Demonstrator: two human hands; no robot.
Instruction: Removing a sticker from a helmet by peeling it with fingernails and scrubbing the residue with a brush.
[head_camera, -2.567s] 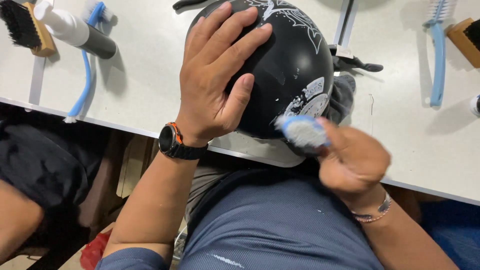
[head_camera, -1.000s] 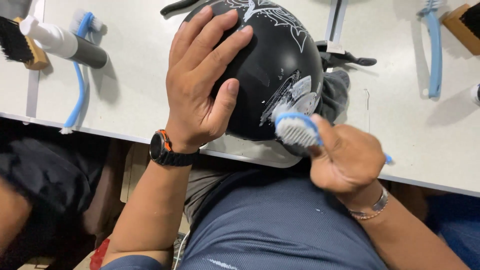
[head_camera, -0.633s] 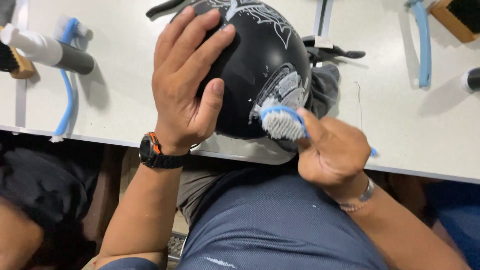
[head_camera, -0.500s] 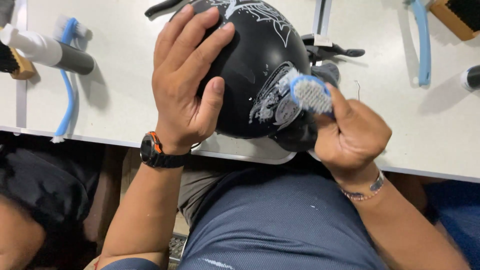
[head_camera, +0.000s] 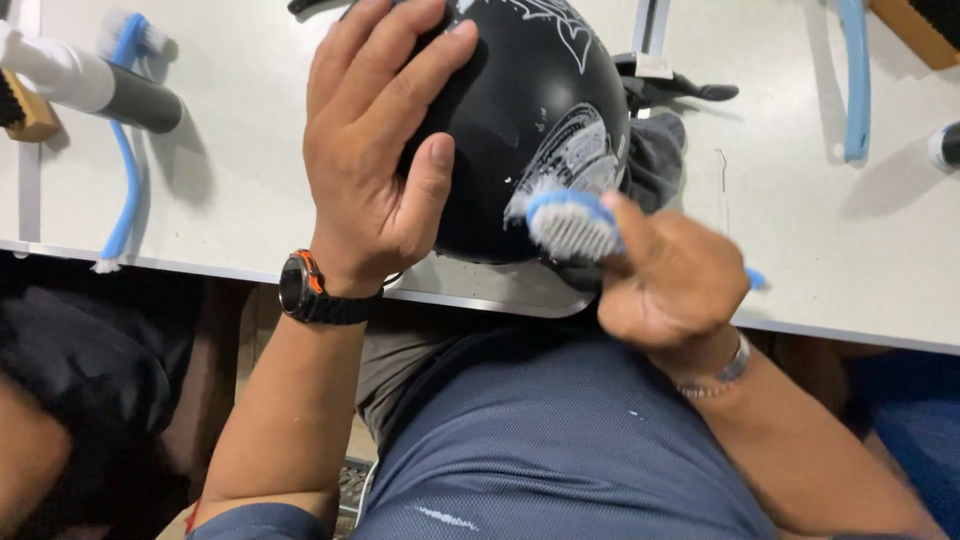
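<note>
My left hand (head_camera: 375, 150) lies flat on top of the black helmet (head_camera: 530, 130), fingers spread wide, thumb pressed on its side. The helmet sits at the near edge of the white table (head_camera: 820, 250), right in front of me. My right hand (head_camera: 665, 285) is shut tight around a blue brush (head_camera: 572, 222). The brush head touches the helmet low on its side, where white foam covers a drawing. A watch (head_camera: 305, 290) is on my left wrist. Far left on the table lie another blue brush (head_camera: 125, 150) and a white and black bottle (head_camera: 95, 85).
</note>
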